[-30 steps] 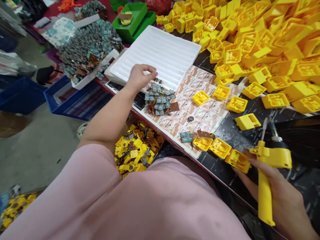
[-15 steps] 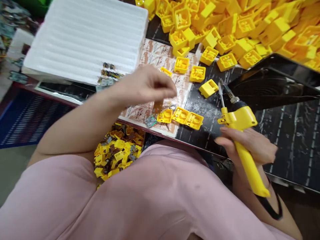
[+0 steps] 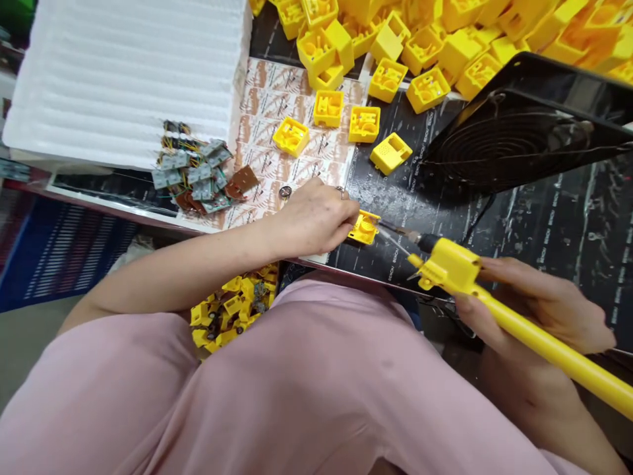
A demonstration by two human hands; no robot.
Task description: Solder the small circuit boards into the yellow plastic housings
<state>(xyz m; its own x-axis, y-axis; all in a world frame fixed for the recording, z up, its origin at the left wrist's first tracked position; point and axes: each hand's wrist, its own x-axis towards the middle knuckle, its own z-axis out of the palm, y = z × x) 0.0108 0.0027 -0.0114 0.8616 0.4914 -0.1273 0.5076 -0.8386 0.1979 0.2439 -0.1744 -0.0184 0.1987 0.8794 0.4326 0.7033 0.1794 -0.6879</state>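
Observation:
My left hand (image 3: pixel 316 218) lies on the table's near edge, fingers closed on a small yellow plastic housing (image 3: pixel 364 227). My right hand (image 3: pixel 534 307) grips the yellow soldering gun (image 3: pixel 475 280). Its metal tip (image 3: pixel 393 229) points left and touches the housing. A small pile of circuit boards (image 3: pixel 198 175) lies to the left of my left hand. A tiny round part (image 3: pixel 285 192) sits just above my left wrist.
A white foam tray (image 3: pixel 123 72) fills the upper left. Loose yellow housings (image 3: pixel 363 123) and a big heap of them (image 3: pixel 445 33) lie at the back. A black fan (image 3: pixel 514 132) stands at right. A bin of yellow parts (image 3: pixel 232 310) sits below the table edge.
My left hand came down from above the table onto a yellow housing at the near edge. The soldering gun swung from upright to pointing left, its tip now at that housing.

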